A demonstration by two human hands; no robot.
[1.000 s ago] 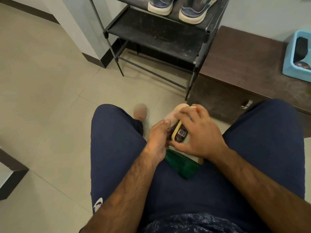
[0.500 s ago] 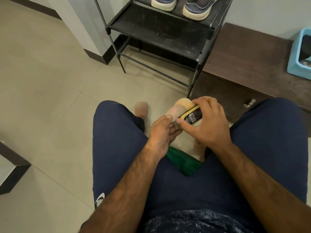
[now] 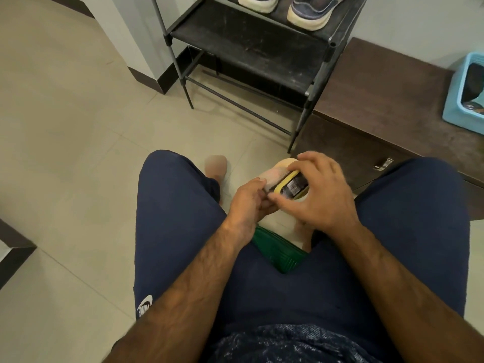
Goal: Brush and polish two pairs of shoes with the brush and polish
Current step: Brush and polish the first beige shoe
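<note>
Between my knees I hold a small polish tin (image 3: pixel 294 186), black with a yellow rim and a barcode label. My right hand (image 3: pixel 322 195) is clasped over its top and right side. The fingertips of my left hand (image 3: pixel 246 203) pinch the tin's left edge. A pair of blue-grey sneakers with pale soles (image 3: pixel 310 10) stands on the upper shelf of a black shoe rack (image 3: pixel 251 45), far from both hands. No brush is in view.
I sit on a green stool (image 3: pixel 277 251) on a tiled floor. Right of the rack is a low dark wooden cabinet (image 3: pixel 387 100) with a light-blue basket (image 3: pixel 461 100) on it. A dark block (image 3: pixel 13 252) juts in at the left edge.
The tin has turned in my right hand, from standing on edge to lying flatter, and has risen a little. My left fingers stay at its left edge.
</note>
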